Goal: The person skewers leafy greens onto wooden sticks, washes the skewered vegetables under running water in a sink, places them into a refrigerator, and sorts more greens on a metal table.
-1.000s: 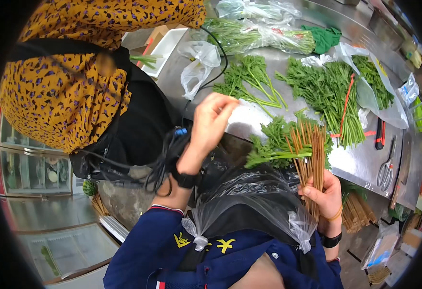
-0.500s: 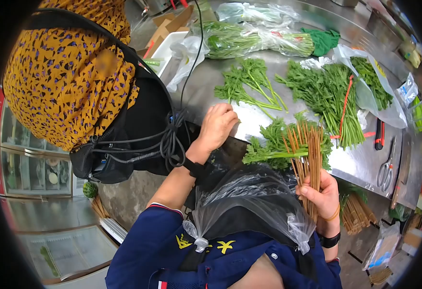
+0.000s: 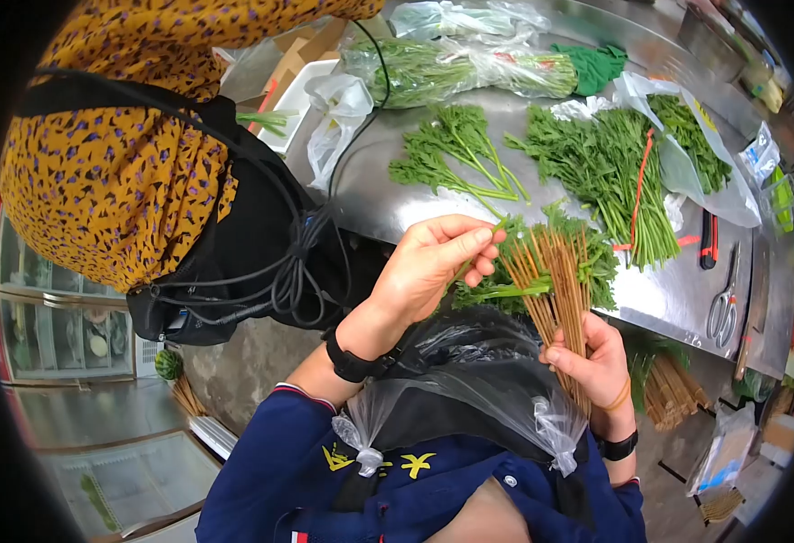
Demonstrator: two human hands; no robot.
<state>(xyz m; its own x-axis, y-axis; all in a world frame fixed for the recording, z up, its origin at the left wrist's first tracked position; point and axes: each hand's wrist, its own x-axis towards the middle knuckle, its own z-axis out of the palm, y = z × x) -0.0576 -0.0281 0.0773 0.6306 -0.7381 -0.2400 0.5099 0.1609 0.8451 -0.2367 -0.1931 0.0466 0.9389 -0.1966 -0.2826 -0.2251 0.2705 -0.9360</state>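
Note:
My right hand (image 3: 596,362) is closed around a bundle of thin brown wooden skewers (image 3: 562,285), which point up and away from me. A leafy green sprig (image 3: 587,258) lies at their upper part, its pale stem crossing the sticks; whether they pierce it I cannot tell. Left of the skewers, my left hand (image 3: 438,262) pinches a thin green stem between thumb and fingers. Just beyond that hand, loose leafy green stalks (image 3: 465,149) rest on the steel table (image 3: 365,195). A large bunch of the same greens (image 3: 601,167), with a red tie (image 3: 641,185), lies farther right.
Scissors (image 3: 723,308) and a red-black cutter (image 3: 708,240) lie at the table's right side. Bagged greens (image 3: 451,72) are at the back. At left stands a co-worker in a patterned yellow top (image 3: 116,181), with a black cable (image 3: 297,244) hanging close to my left arm.
My left hand has lifted from the table edge and moved right toward the skewers, now pinching a stem. The skewers have tilted and shifted slightly left. The co-worker's sleeve now extends across the top left.

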